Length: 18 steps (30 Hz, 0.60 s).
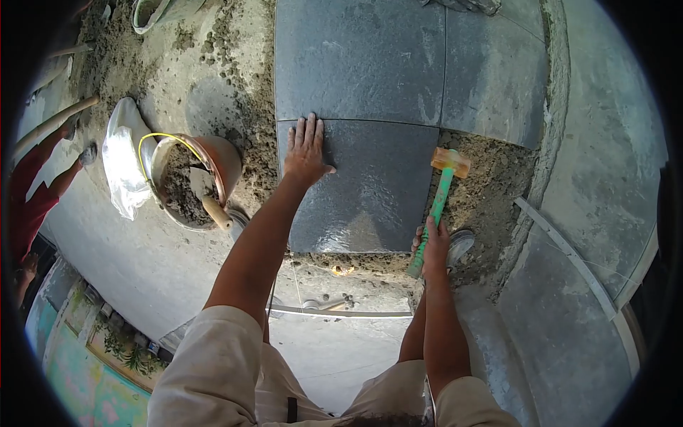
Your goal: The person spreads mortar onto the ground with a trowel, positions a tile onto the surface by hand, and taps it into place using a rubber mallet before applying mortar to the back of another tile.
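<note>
My left hand lies flat with fingers spread near the upper left corner of a dark grey floor tile. The fingertips reach across the joint onto the larger tile beyond it. In my right hand is a mallet with a green handle and an orange-yellow head. Its head is over the loose mortar at the tile's right edge. The near tile looks wet and shiny toward its front edge.
A bucket of mortar holding a trowel stands left, beside a white plastic sack. Laid tiles continue at upper right. A long metal straightedge lies right. Another person is at the far left.
</note>
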Available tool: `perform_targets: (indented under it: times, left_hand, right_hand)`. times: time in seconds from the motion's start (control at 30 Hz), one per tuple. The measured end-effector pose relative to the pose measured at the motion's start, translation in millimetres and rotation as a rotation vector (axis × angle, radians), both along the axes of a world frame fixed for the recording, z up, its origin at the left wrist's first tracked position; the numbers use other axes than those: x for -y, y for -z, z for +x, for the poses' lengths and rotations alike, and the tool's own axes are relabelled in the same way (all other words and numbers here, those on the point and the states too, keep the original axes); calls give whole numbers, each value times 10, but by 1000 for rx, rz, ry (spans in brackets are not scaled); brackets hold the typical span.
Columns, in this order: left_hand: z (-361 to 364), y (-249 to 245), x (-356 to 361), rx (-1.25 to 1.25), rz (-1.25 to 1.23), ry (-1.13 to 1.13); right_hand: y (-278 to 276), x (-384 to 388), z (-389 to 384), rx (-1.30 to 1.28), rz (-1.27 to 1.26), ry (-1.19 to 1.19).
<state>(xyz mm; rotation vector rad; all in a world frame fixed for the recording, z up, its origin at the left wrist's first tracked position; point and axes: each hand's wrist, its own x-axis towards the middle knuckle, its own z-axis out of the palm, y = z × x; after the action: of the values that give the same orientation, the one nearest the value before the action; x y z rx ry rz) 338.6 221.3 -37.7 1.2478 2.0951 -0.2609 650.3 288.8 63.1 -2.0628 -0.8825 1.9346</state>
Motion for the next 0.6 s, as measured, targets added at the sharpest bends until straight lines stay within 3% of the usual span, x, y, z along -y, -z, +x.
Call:
perform_targets:
  times: [0.4,0.47,0.6]
  left_hand:
    - [56,106,-3,-45,1,-72]
    - [63,95,-8,-44,-12,-70]
    - [44,91,-6,-28,-2,-71]
  right_hand:
    - [43,-10,-113,94,8,-39]
    - [23,-20,-141,78,100,66]
    - [109,-93,-93,98,-43,30]
